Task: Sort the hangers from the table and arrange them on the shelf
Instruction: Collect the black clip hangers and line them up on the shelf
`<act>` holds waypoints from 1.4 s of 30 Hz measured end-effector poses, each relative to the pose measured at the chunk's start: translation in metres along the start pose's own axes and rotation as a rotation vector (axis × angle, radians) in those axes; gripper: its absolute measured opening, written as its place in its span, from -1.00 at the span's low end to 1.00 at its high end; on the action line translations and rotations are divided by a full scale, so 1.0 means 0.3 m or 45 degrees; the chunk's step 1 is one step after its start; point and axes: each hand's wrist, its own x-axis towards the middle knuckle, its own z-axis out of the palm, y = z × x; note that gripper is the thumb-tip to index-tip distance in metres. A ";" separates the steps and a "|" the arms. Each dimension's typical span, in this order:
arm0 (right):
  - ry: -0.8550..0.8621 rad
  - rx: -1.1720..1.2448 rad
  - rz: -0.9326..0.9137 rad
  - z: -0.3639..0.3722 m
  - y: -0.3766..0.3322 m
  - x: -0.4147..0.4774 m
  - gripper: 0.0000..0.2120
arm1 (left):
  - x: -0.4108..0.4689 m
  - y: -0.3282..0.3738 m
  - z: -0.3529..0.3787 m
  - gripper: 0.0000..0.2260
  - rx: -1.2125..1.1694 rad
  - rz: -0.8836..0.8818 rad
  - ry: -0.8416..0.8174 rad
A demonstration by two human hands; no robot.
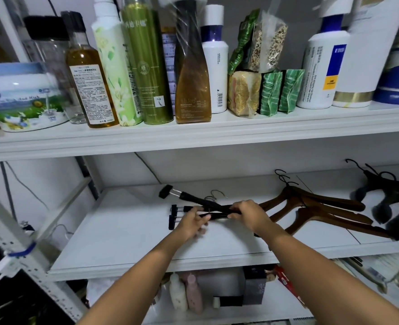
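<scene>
Several black clip hangers (189, 208) lie in a crossed bunch on the white middle shelf (123, 233). My left hand (193, 221) grips their bars from the left and my right hand (247, 213) grips them from the right. One hanger sticks up and left with its clip end (166, 191) raised. Thin wire hooks (215, 195) show behind the bunch. To the right lie brown wooden hangers (315, 207) stacked together, and further right black hangers with fuzzy ends (388, 205).
The upper shelf (193, 134) is crowded with bottles, a milk powder tin (23, 99) and food packets (264, 90). Below the middle shelf stand small bottles (186, 292) and boxes. A white perforated post (18, 242) rises at the left.
</scene>
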 end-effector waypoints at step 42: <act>0.030 -0.401 -0.249 0.291 0.172 0.250 -0.65 | 0.329 -0.280 0.006 -0.02 1.361 0.066 -0.118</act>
